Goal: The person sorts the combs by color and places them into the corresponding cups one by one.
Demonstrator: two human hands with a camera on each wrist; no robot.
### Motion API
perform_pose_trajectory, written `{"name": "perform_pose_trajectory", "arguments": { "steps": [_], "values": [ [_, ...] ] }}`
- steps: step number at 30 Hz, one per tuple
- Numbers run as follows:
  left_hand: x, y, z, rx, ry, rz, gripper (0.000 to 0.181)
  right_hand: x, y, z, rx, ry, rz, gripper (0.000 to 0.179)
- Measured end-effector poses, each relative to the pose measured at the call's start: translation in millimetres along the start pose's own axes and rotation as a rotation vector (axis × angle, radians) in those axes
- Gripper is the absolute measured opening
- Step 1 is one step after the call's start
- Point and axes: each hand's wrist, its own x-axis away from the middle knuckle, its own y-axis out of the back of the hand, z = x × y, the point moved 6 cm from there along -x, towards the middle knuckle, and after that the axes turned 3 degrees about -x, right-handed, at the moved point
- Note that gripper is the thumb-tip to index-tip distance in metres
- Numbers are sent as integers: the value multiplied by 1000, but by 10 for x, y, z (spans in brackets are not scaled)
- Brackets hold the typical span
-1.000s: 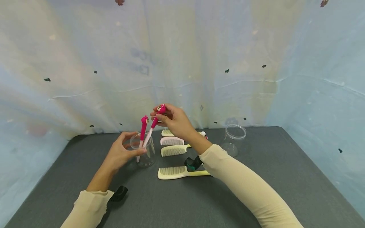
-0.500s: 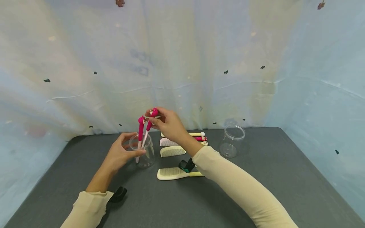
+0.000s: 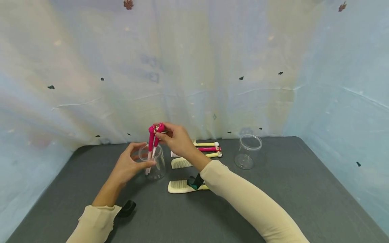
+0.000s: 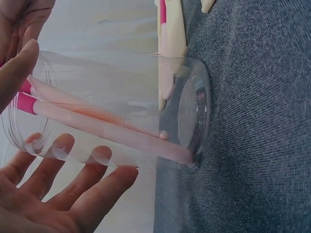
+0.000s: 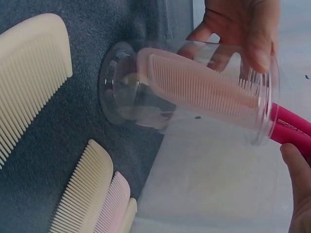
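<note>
In the head view my left hand holds a clear plastic jar upright on the table, thumb and fingers round its upper part. Inside leans a pink comb with a dark pink, figure-topped handle sticking out. My right hand pinches the handle top of a second pink comb, whose light pink head is down in the jar beside the first. The right wrist view shows the pink teeth through the jar wall. From the left wrist view, both comb heads reach near the jar's bottom.
Right of the jar lie a near yellow comb, another yellow comb, a pink comb and a far yellow comb, partly hidden by my right arm. A second clear jar stands farther right on the grey table.
My right hand has moved down and left, lowering its pink comb deeper into the jar until its handle stands close against the other. The left hand stays on the jar.
</note>
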Motion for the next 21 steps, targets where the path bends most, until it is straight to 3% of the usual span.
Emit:
{"name": "perform_pose_trajectory", "arguments": {
  "steps": [9, 21],
  "values": [
    [1, 0, -6, -16, 21, 0, 93, 15, -51, -59, 31, -48, 20, 40],
    [14, 11, -15, -34, 28, 2, 94, 44, -79, -54, 78, -42, 68, 37]
  ]
}}
